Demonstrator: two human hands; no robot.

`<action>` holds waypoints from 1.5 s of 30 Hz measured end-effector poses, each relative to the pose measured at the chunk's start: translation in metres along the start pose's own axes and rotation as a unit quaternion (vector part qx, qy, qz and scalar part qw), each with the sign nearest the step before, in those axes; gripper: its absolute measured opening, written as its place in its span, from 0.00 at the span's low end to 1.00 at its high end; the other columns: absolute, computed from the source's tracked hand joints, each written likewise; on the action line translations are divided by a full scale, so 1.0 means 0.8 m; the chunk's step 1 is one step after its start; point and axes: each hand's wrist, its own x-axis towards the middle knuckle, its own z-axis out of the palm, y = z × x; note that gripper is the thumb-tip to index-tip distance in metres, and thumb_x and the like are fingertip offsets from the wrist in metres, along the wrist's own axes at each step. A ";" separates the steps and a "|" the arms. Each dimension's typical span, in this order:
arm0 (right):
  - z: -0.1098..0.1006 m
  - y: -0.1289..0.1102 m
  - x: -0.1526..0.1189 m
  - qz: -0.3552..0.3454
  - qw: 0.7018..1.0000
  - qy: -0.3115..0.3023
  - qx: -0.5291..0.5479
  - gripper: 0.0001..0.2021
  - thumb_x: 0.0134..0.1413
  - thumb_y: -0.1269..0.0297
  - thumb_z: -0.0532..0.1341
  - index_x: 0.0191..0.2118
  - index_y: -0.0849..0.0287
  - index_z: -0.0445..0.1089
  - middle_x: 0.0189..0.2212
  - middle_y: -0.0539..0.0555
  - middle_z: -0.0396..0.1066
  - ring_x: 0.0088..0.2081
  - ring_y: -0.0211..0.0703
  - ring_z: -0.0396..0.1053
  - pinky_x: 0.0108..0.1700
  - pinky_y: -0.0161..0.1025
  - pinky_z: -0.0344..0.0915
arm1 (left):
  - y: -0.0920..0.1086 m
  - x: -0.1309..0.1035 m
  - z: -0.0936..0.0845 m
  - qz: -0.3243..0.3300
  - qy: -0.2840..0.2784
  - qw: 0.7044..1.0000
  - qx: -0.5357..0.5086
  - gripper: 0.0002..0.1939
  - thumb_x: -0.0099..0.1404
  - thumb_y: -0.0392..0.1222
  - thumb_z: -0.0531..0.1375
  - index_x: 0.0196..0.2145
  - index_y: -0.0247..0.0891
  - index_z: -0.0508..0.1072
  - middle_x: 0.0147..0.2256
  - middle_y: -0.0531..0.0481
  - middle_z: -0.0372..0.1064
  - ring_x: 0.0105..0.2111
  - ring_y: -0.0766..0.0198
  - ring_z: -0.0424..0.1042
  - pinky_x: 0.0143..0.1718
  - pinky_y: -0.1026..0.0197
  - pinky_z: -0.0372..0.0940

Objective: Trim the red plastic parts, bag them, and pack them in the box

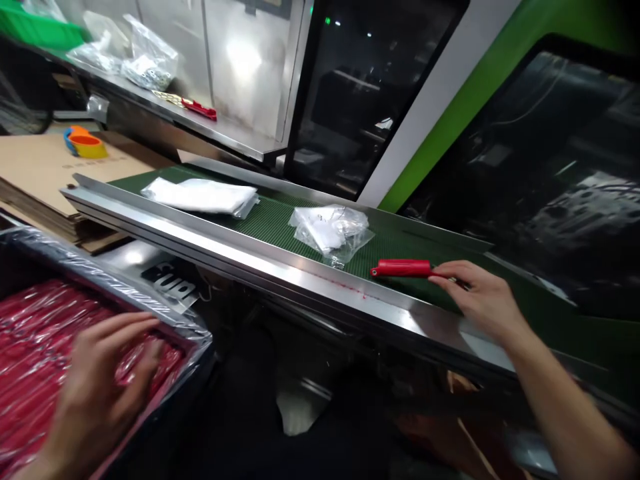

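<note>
Left grip [103, 380] is held open over wrapped red parts [35, 353], while the red cylindrical piece [404, 268], pinched only at one end by the right grip [483, 293], might be dropped.

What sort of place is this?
Probably a factory floor: a green conveyor belt runs past a large green-trimmed machine, and a plastic-lined box holds many similar red parts.
</note>
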 end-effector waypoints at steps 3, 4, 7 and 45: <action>-0.025 -0.054 -0.039 -0.045 0.993 0.109 0.015 0.04 0.60 0.61 0.62 0.38 0.53 0.73 0.42 0.52 0.72 0.42 0.43 0.71 0.43 0.42 0.68 | 0.086 0.002 0.046 0.001 -0.093 0.989 -0.115 0.12 0.67 0.37 0.57 0.48 0.48 0.71 0.45 0.51 0.70 0.46 0.62 0.72 0.49 0.60 0.67; -0.031 -0.072 -0.053 -0.058 0.990 0.125 0.021 0.04 0.59 0.65 0.62 0.40 0.52 0.73 0.44 0.51 0.72 0.43 0.43 0.71 0.45 0.43 0.67 | 0.115 0.002 0.059 -0.022 -0.113 0.981 -0.156 0.12 0.67 0.37 0.57 0.47 0.48 0.72 0.45 0.51 0.71 0.46 0.63 0.72 0.48 0.63 0.68; -0.044 -0.121 -0.091 -0.107 0.986 0.118 0.049 0.12 0.57 0.74 0.62 0.45 0.49 0.71 0.45 0.50 0.70 0.43 0.41 0.70 0.44 0.40 0.67 | 0.187 -0.003 0.085 -0.133 -0.153 0.934 -0.293 0.13 0.69 0.40 0.58 0.51 0.49 0.72 0.45 0.50 0.73 0.43 0.64 0.75 0.43 0.65 0.72; 0.036 -0.186 -0.169 0.265 0.705 -0.285 0.593 0.15 0.62 0.53 0.58 0.37 0.57 0.75 0.29 0.53 0.72 0.29 0.39 0.70 0.31 0.33 0.68 | 0.203 -0.052 0.041 -0.308 -0.157 0.905 -0.248 0.07 0.69 0.44 0.59 0.35 0.39 0.73 0.26 0.55 0.67 0.26 0.70 0.66 0.28 0.70 0.63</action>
